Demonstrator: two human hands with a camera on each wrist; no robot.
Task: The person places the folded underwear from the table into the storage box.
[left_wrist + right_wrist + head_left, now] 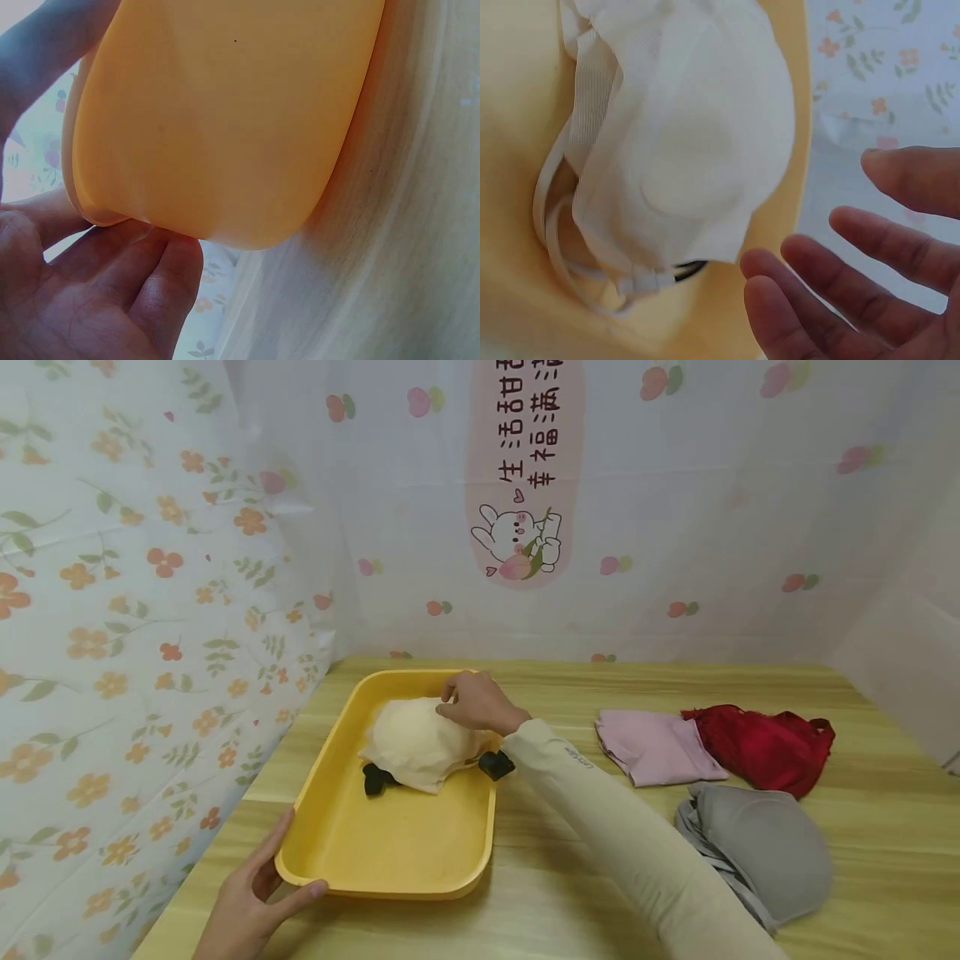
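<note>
A cream bra (pixel 414 737) with thin straps lies folded, cups up, in the far half of a yellow plastic tray (pixel 397 852). Small black pieces (pixel 377 779) stick out from under it on both sides. Above the tray's far right edge is my right hand (pixel 480 702), beside the bra. In the right wrist view, its fingers (pixel 810 277) are spread and loosely bent, apart from the cream fabric (pixel 682 135). My left hand (pixel 251 893) grips the tray's near left corner, thumb at the front rim and fingers round the side.
On the wooden table (pixel 555 893), right of the tray, lie a folded pink cloth (pixel 656 747), a dark red lace-trimmed garment (pixel 765 743) and a grey bra (pixel 768 847). A flowered curtain (pixel 150 610) hangs along the left, and a printed one (pixel 660 543) covers the back.
</note>
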